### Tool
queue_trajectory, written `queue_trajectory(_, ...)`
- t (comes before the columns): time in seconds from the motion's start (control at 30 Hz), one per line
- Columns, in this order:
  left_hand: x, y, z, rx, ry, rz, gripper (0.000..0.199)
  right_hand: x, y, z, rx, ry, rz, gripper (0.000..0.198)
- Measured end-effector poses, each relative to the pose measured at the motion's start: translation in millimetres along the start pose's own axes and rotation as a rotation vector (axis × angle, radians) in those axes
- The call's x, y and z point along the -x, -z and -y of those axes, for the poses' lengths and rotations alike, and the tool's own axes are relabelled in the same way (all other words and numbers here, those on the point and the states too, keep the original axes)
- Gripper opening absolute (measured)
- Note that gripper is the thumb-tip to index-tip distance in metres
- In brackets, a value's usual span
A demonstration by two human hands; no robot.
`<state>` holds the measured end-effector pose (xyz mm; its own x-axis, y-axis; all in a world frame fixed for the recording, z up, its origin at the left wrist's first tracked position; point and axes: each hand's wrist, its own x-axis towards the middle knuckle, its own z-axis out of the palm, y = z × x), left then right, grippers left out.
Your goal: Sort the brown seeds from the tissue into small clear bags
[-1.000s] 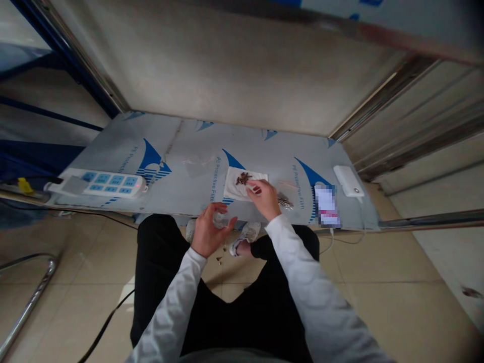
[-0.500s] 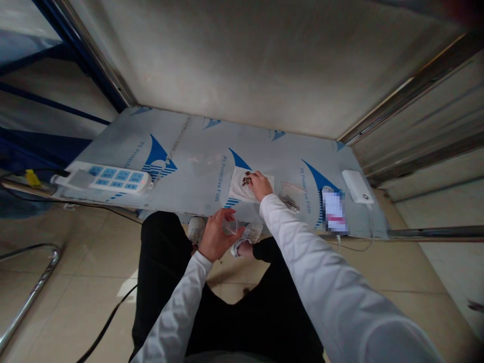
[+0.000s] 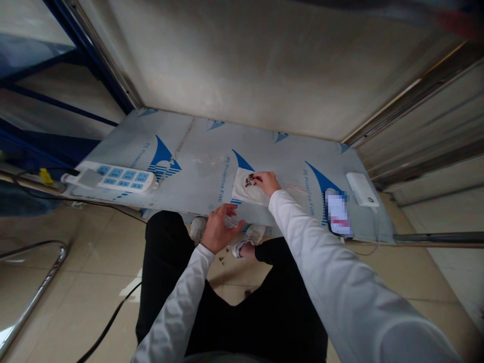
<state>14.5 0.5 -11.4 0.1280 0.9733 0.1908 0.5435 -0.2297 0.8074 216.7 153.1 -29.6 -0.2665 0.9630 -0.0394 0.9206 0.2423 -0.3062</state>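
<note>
My left hand (image 3: 218, 229) is curled at the front edge of the bench, its fingers and thumb around a clear plastic bag (image 3: 231, 221). Several small dark brown and metallic pieces (image 3: 249, 180) lie on a white paper or cloth square (image 3: 242, 194) near the bench's front. Over that square is my right hand (image 3: 267, 182), thumb and fingertips pinched together at the right side of the pieces. What sits between those fingertips is too small to make out.
The bench (image 3: 196, 186) wears printed protective film. A white power strip (image 3: 126, 179) lies at left; a phone (image 3: 338, 212) and a white cabled device (image 3: 362, 189) are at right. Beside my right sleeve shows a clear bag (image 3: 297, 188), mostly hidden. A wall (image 3: 242, 70) stands behind.
My right hand has drawn slightly right, and the small pieces show more fully. My right sleeve now covers the silvery pieces seen before. The left hand keeps the bag; the view has shifted slightly.
</note>
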Motion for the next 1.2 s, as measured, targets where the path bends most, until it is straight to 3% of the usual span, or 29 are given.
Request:
queue_trajectory(0.47,-3.5,1.4,1.5,0.001,0.038,0.001,0.031,0.3,8.3,12.4,0.167,0.076,0.120,0.022)
queue_trajectory(0.8,-11.6,5.2,-1.5,-0.012,0.014,-0.019,0.031,-8.9,22.9,14.1,0.007,-0.007,0.036,0.015)
queue_trajectory(0.9,-21.0,4.3,-5.3,-0.036,0.005,-0.025,0.032,8.2,36.9,27.4,-0.247,-0.067,-0.090,0.022)
queue_trajectory(1.0,-33.8,1.8,-15.3,-0.026,-0.022,-0.050,0.034,40.9,55.6,51.8,-0.816,-0.128,-0.201,0.029)
queue_trajectory(1.1,-44.0,0.8,-30.3,0.014,-0.081,-0.115,0.036,75.1,76.1,74.2,-1.106,-0.082,-0.086,0.029)
queue_trajectory(1.2,-46.7,2.5,-45.0,0.059,-0.145,-0.141,0.039,96.3,93.9,85.0,-1.079,-0.034,0.079,0.023)
